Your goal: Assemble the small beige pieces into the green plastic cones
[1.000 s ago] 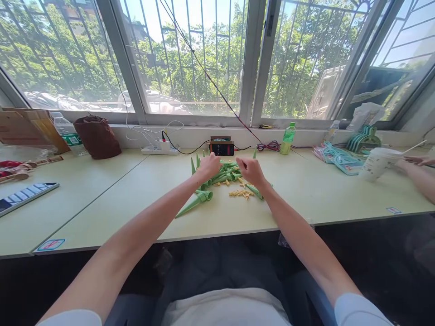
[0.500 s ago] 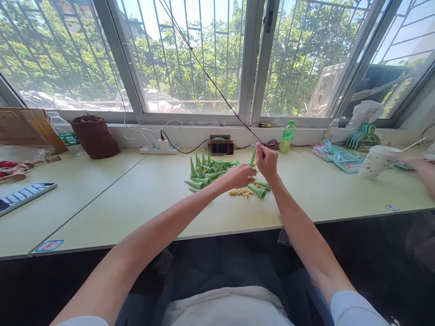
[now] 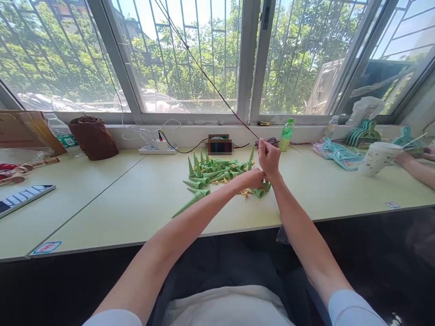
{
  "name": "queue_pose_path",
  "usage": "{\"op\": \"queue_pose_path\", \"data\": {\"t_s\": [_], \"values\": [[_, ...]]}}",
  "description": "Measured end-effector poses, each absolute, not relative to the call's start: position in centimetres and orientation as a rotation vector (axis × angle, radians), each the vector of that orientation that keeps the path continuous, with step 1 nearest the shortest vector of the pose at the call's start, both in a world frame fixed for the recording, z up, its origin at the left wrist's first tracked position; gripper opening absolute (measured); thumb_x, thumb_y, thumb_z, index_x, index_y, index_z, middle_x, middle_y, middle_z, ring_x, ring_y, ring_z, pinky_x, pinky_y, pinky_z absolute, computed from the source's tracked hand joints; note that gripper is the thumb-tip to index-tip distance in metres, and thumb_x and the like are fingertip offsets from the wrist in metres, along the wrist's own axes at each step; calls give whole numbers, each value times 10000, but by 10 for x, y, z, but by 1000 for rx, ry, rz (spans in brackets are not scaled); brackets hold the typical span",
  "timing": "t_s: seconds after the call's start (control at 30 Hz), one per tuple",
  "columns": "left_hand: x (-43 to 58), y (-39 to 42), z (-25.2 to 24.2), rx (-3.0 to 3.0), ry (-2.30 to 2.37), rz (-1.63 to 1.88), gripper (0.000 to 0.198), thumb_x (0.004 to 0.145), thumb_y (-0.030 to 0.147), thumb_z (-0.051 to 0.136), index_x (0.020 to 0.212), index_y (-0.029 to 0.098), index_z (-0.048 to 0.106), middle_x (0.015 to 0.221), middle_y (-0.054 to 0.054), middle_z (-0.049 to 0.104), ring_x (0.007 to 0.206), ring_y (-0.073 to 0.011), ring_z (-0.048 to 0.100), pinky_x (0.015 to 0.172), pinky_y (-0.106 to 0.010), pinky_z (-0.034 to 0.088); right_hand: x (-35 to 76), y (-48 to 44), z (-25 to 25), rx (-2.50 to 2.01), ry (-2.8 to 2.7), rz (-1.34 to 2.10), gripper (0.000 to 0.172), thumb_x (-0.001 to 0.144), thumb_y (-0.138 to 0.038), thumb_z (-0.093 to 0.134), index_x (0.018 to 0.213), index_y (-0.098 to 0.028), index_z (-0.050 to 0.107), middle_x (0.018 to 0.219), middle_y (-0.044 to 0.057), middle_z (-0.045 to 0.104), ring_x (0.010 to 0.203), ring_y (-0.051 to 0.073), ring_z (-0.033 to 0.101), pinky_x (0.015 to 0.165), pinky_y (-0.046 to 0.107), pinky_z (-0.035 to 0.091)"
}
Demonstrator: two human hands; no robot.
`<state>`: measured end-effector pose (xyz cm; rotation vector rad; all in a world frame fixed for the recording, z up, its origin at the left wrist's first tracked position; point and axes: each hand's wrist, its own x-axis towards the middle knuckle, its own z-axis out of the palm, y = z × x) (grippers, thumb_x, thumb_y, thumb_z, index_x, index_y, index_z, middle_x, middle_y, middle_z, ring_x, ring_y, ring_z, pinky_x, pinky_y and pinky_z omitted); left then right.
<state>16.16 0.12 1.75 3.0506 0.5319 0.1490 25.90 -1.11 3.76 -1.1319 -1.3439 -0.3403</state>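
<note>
My right hand (image 3: 269, 159) is raised in a fist over the right side of a pile of green plastic cones (image 3: 220, 174). What it holds, if anything, is hidden by the fingers. Just below it, my left hand (image 3: 254, 178) has its fingers bent close together beside a green cone (image 3: 258, 193) lying on the table; its fingertips are partly hidden. A single cone (image 3: 250, 157) stands upright left of my right hand. Small yellow pegs (image 3: 245, 193) lie in front of the pile and among the cones. Another long cone (image 3: 186, 205) lies left of my left forearm.
On the pale table (image 3: 102, 203) a green drink bottle (image 3: 287, 135) stands behind my right hand. A power strip (image 3: 158, 148) lies by the window. A white cup (image 3: 379, 158) and bagged items (image 3: 340, 156) are right, near another person's hand (image 3: 406, 160). A brown bag (image 3: 92, 137) stands left.
My left hand has moved right and slightly down, under my right fist. My right hand has shifted a little right. The long cone left of my forearm has come into sight.
</note>
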Motion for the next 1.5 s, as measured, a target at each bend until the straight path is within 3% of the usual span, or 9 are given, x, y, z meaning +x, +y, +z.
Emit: {"op": "queue_pose_path", "data": {"t_s": [0.1,0.27,0.4,0.77,1.1,1.23,1.37,1.5], "values": [[158,4,17,3034,489,146,240,767,160,666,1004,141,705,1015,-81,712,914,-208,613,802,-280,465,257,-11,37,-1142,-1362,-331,553,984,-535,313,548,-201,386,482,-5,424,469,112,353,551,292,266],[144,5,24,3007,512,34,69,729,133,651,764,171,696,824,-32,707,743,-164,587,676,-261,433,254,-12,35,-1152,-1401,-316,566,987,-544,286,556,-197,404,480,-4,428,471,111,363,552,292,271],[131,7,30,2962,476,52,82,697,115,653,706,193,679,801,6,694,686,-132,551,628,-244,397,253,-12,35,-1157,-1418,-315,574,984,-552,283,549,-198,403,477,-1,429,472,113,361,551,293,274],[103,16,32,2848,565,260,83,657,223,749,733,201,724,698,-10,642,668,-149,564,666,-263,418,248,-12,34,-1158,-1473,-269,562,981,-545,290,543,-201,368,482,1,430,478,113,350,550,295,275],[78,27,39,2713,722,741,194,708,316,701,827,165,724,743,-5,656,655,-118,518,642,-237,405,245,-16,36,-1136,-1382,-259,553,977,-523,313,535,-197,383,479,-3,426,477,111,365,549,288,296],[55,24,53,2588,806,1020,235,762,375,644,835,153,674,786,-22,671,662,-110,522,637,-226,424,247,-15,37,-1214,-1533,-28,522,932,-505,422,521,-183,440,461,-11,439,474,105,389,534,275,314],[29,18,65,2368,805,1230,270,764,404,653,847,153,597,774,-22,670,620,-92,539,618,-216,457,251,-18,35,-1364,-2034,497,394,798,-508,609,605,-168,566,518,-9,552,487,104,447,481,246,307],[3,12,60,2149,814,1320,342,741,460,689,819,170,524,736,-25,676,626,-113,604,559,-207,460,255,-23,36,-1492,-2223,680,392,662,-538,731,637,-164,617,579,9,611,534,109,489,469,236,307]]}}
